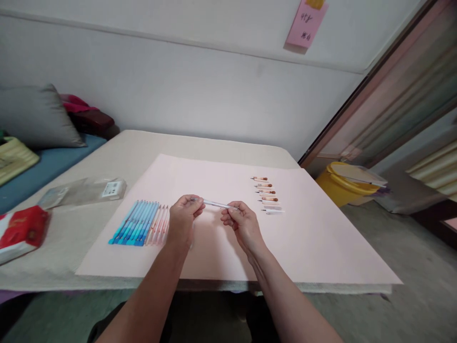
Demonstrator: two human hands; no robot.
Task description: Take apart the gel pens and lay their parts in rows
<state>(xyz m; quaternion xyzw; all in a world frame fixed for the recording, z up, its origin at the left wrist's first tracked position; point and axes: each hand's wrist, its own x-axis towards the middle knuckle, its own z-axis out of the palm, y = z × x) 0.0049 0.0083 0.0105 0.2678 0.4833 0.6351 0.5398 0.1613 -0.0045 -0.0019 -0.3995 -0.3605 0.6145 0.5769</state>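
Note:
Both my hands hold one thin pale pen (215, 204) level above a pink paper sheet (221, 176). My left hand (183, 216) pinches its left end and my right hand (241, 223) pinches its right end. Left of my left hand lies a neat row of several blue pens (134, 222) with a few clear pinkish pens (159, 225) beside them. Right of my right hand is a short column of several small pen tips or caps (267, 194) with brown ends.
The pink sheet lies on a beige table (117, 157). A clear plastic packet (84, 190) and a red packet (21, 231) sit at the left. A yellow bucket (341, 188) stands on the floor to the right. A grey cushion (34, 116) lies far left.

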